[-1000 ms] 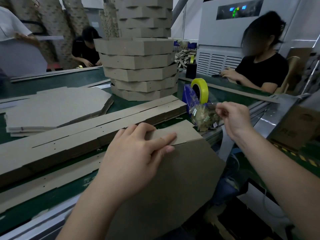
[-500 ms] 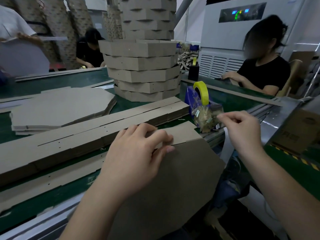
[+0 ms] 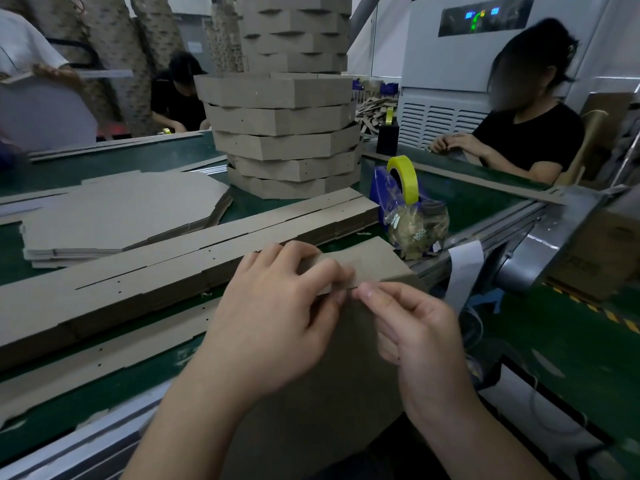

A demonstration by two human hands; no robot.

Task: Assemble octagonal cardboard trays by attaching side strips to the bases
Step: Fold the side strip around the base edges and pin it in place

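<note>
An octagonal cardboard base (image 3: 346, 393) leans against the table's front edge, with a side strip (image 3: 374, 261) folded over its top edge. My left hand (image 3: 277, 320) holds the strip against the base, thumb and fingers curled over the fold. My right hand (image 3: 415, 334) pinches a piece of clear tape at the fold, its fingertips meeting those of the left hand. The tape itself is barely visible.
Flat side strips (image 3: 180, 271) lie in a pile across the green table (image 3: 104, 174). Flat bases (image 3: 117, 213) are stacked at left, finished trays (image 3: 284, 133) tower behind. A blue tape dispenser with a yellow roll (image 3: 401, 181) stands at right. Several people work around.
My right hand has come from the tape dispenser down and left to the fold of the strip. My left hand has stayed on the strip.
</note>
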